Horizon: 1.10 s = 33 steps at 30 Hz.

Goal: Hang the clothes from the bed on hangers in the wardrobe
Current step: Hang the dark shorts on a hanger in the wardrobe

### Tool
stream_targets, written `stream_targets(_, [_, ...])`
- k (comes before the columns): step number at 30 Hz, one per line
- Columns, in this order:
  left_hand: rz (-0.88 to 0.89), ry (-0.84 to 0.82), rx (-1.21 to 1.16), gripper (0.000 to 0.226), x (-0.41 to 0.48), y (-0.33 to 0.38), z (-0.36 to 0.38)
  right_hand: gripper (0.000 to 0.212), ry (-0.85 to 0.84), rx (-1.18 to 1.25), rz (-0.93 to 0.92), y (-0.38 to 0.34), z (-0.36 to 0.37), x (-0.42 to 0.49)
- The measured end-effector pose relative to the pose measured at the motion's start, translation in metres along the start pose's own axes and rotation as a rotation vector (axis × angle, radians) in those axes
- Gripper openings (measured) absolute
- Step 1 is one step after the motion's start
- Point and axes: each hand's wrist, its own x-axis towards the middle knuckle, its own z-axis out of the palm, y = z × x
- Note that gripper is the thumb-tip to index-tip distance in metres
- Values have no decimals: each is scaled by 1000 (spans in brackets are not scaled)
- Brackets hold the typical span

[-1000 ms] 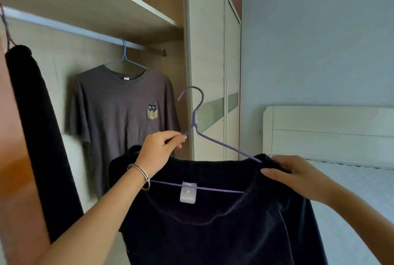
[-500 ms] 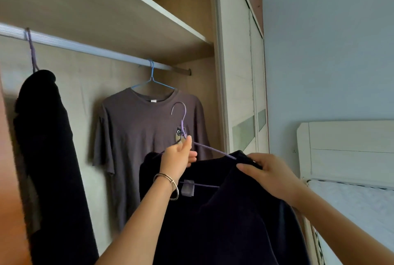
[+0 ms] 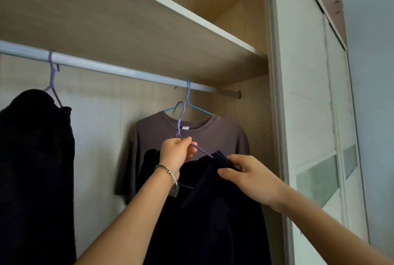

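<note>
Below the rail, both hands grip a hangered dark top, label unreadable.

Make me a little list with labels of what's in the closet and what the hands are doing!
rail: silver rail under the shelf
already hanging: black garment on a purple hanger; brown T-shirt on a blue hanger
being hung: dark top on a purple hanger in hand, hook not yet on the rail
left hand: grip on that hanger's neck, bracelet on wrist
right hand: pinching the dark top's shoulder
</note>
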Motion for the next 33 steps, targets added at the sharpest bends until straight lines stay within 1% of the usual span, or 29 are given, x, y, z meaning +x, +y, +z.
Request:
stream_targets(4, [52,68,-8,32,41,14,12,16,52,131,-55,12,-10,56])
stream_targets(7, [88,74,-3,32,67,29,18,18,89,198,-83,16,-11,91])
stream_targets(11, [126,87,-60,32,96,50,18,16,103,280,-153,11,-8,130])
stream_targets(14, [138,132,-42,29,112,66,0,19,78,313,-196,-5,5,151])
stream_targets(19, [156,162,-2,13,131,92,-49,23,60,339,-296,-46,42,176])
stream_targets(20, [168,176,7,12,134,96,-58,23,50,352,-305,-53,50,180])
stream_targets(24, [187,247,75,17,141,106,-91,23,25,344,-340,-78,78,191])
stream_targets(29, [63,270,232,23,142,96,-125,22,3,256,-366,-78,115,196])
stream_targets(33, [63,286,265,30,139,91,-132,21,-5,270,-383,-80,126,197])
